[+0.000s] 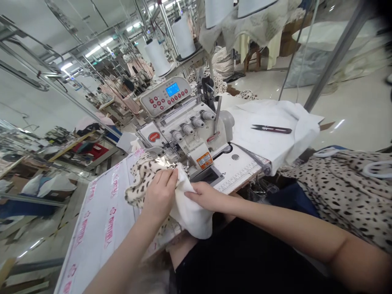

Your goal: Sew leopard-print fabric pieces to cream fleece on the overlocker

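Cloth (194,220), spotted and white, sat at the machine's (187,128) six o'clock. The left hand's (159,190) fingers pressed together on it; the right hand (206,197) pinched its white part. It looked light, soft, floppy, best held near its edges.

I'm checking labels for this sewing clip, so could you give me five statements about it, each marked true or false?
1. The left hand touches the spotted fabric. True.
2. The right hand holds white fabric. True.
3. The machine's screen is off. False: the blue display is lit.
4. Black snips lie on white cloth to the right of the sewing machine. True.
5. Every thread cone is black. False: white cones stand behind the machine.
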A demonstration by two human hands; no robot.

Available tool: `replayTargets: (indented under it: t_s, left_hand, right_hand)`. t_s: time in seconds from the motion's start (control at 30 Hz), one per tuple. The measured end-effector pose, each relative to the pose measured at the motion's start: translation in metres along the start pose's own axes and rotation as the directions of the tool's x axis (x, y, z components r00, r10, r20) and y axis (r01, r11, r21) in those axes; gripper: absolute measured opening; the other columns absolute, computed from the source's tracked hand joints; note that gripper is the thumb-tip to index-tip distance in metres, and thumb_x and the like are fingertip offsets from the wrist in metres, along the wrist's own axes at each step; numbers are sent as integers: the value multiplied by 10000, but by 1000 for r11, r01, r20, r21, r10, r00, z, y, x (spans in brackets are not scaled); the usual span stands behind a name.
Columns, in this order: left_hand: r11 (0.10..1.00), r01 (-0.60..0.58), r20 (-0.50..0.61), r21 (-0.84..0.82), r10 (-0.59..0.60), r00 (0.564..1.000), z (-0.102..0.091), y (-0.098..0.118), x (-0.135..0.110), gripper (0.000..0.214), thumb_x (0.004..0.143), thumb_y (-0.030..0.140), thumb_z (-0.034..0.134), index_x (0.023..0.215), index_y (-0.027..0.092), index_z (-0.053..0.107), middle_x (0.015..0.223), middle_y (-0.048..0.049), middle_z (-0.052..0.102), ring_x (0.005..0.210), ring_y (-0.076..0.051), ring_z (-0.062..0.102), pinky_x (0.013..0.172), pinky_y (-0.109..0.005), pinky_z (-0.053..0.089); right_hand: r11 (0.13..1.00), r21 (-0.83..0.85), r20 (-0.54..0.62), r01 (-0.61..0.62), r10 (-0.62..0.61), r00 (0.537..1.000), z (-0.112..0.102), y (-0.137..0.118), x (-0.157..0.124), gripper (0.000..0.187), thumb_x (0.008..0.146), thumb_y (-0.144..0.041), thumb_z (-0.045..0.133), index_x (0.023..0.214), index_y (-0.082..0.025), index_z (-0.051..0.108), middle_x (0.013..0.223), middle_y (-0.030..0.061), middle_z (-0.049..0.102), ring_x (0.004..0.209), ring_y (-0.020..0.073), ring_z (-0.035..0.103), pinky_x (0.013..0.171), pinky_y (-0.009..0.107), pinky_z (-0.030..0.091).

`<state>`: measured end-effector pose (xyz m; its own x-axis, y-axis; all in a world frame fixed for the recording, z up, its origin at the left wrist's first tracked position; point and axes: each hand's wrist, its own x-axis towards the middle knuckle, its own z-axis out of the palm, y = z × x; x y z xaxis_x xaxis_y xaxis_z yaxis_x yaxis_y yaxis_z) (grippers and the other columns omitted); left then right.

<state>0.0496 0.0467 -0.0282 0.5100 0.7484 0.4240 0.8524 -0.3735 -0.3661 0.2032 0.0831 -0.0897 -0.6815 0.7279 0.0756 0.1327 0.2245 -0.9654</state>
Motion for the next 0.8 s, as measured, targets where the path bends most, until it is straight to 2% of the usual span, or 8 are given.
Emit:
replayTargets:
  t_s: [0.17,0.3,0.37,0.5,0.63,0.8]
  left_hand:
    - [976,209,-25,-69,-211,977,-12,12,5,283,800,237,509,1034,94,577,885,-110,519,849,-207,478,765,-345,440]
    - [946,304,-6,-111,-307,952,-15,17,10,202,820,231,482,935,118,605,838,-68,539,800,-165,500,719,-281,432]
    - [957,279,-29,-75,-282,959,-12,19,11,184,820,206,478,919,122,608,818,-60,548,765,-156,500,686,-268,428]
    - [986,159,-106,52,-153,983,-5,29,5,203,802,133,488,971,80,587,769,-71,532,729,-166,467,661,-273,417]
    - [982,106,-57,156,-98,994,-4,34,1,249,803,92,457,1029,52,552,751,-83,508,728,-186,437,649,-290,408]
    - [977,80,-8,196,-80,997,1,22,8,231,825,111,417,996,71,566,735,-74,486,726,-186,430,639,-285,401]
  right_hand:
    - [1000,-13,-20,8,-8,1000,3,2,0,146,808,-206,477,772,-130,597,738,23,608,710,151,530,620,216,387]
    - [999,-34,-8,-2,2,1000,1,-2,-2,164,815,-218,478,725,-129,582,712,21,603,686,145,530,593,206,370]
    - [998,-53,-6,12,-12,1000,-1,-4,-3,171,818,-214,474,707,-129,572,689,18,595,667,139,524,579,203,356]
    - [993,-111,-17,40,-42,999,1,-5,-8,180,823,-215,471,690,-131,559,660,20,583,645,136,520,561,204,331]
    - [987,-156,-20,34,-37,999,5,-1,-9,225,836,-247,463,658,-133,541,624,22,571,602,128,503,538,206,313]
    - [979,-204,-36,14,-22,999,2,-1,3,231,830,-248,475,635,-136,528,629,24,571,603,127,499,536,208,305]
